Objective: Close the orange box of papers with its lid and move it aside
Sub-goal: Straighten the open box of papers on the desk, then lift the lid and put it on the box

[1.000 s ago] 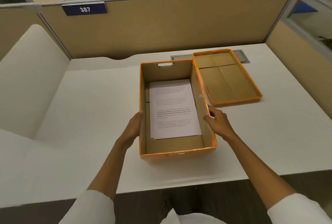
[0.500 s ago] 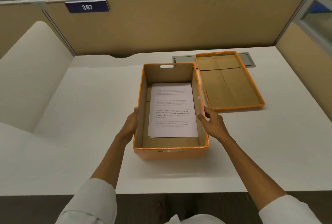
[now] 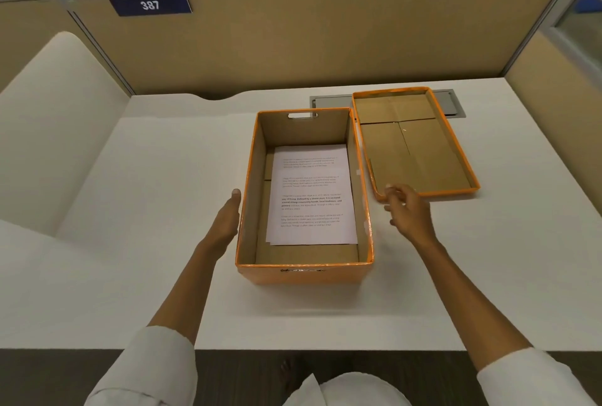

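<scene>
An orange cardboard box (image 3: 304, 273) stands open in the middle of the white desk, with printed white papers (image 3: 311, 195) lying flat on its bottom. Its orange lid (image 3: 412, 144) lies upside down on the desk just to the right of the box. My left hand (image 3: 228, 218) is flat and open against the box's left wall, or a hair off it. My right hand (image 3: 407, 211) hovers to the right of the box with fingers spread, its fingertips near the lid's near left corner, holding nothing.
The white desk (image 3: 163, 193) is enclosed by tan partition walls behind and to the right, with a blue "387" sign (image 3: 150, 5) on the back one. A grey cable hatch (image 3: 329, 101) lies behind the lid. A white curved surface (image 3: 49, 112) rises at the left.
My right hand has left the box's right wall and moved right toward the lid's near corner. My left hand has eased flat beside the left wall. The box has shifted slightly.
</scene>
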